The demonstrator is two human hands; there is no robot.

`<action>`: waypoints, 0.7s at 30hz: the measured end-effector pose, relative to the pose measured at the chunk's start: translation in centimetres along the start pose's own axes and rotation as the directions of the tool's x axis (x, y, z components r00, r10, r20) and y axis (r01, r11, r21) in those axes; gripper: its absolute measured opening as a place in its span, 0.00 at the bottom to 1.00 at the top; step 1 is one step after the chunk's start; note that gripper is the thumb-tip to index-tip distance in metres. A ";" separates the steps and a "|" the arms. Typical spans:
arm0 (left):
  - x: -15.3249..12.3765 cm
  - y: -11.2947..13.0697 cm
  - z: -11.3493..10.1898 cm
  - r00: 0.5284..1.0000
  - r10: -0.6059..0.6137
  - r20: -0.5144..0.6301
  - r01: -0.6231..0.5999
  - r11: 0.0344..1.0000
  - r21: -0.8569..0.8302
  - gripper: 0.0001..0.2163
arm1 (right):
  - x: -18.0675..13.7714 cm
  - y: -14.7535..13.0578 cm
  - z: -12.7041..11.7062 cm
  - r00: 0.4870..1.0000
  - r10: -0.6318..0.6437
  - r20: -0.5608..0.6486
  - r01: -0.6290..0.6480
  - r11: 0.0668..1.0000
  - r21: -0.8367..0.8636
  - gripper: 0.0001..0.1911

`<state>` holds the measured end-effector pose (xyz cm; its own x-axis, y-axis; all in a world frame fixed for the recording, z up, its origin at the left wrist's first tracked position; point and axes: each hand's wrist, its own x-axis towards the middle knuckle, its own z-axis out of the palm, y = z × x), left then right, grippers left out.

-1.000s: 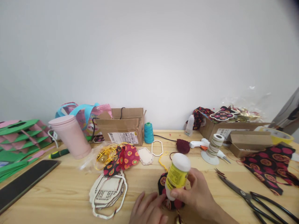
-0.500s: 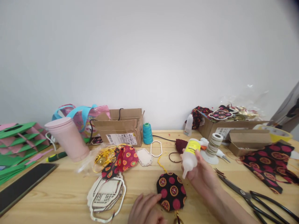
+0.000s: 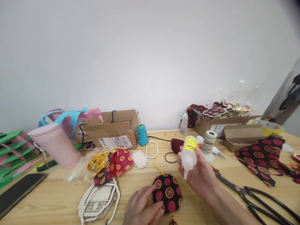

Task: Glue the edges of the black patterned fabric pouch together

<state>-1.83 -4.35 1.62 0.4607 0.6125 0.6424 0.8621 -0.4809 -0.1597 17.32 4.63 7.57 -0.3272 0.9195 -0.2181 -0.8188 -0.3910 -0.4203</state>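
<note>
My right hand (image 3: pixel 199 172) is closed around a clear plastic glue bottle (image 3: pixel 189 153) with a yellow label. The bottle is tilted nozzle-down, its tip above and to the right of a padded pendant. This pendant (image 3: pixel 168 191) is covered in black fabric with magenta dots and flower rings; a yellow cord loop (image 3: pixel 158 161) extends from its top and a tassel end hangs from its bottom. My left hand (image 3: pixel 142 204) rests at the pendant's left side, index finger and thumb apart and touching the fabric. Part of the pendant's left edge is hidden under these fingers.
Black scissors (image 3: pixel 243 193) lie at the right beside patterned fabric (image 3: pixel 262 159). Wooden frames (image 3: pixel 98 200) are stacked at the left near a phone (image 3: pixel 21 193) and a pink tumbler (image 3: pixel 56 145). Cardboard boxes (image 3: pixel 112 131) and a teal thread spool (image 3: pixel 142 135) stand at the back.
My left fingers have moved up and further onto the pendant. The glue bottle stays in my right hand, tipped more steeply downward. The whole view has shifted slightly.
</note>
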 end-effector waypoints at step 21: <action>-1.3 0.2 0.0 0.997 -0.052 0.054 0.048 0.996 0.070 0.16 | 0.0 0.0 0.1 1.000 0.018 0.022 -0.017 0.999 -0.033 0.20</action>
<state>-2.28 -5.25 0.78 0.4261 0.6692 0.6087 0.8959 -0.4056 -0.1813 17.32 4.65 7.65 -0.3524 0.9129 -0.2061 -0.7969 -0.4082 -0.4453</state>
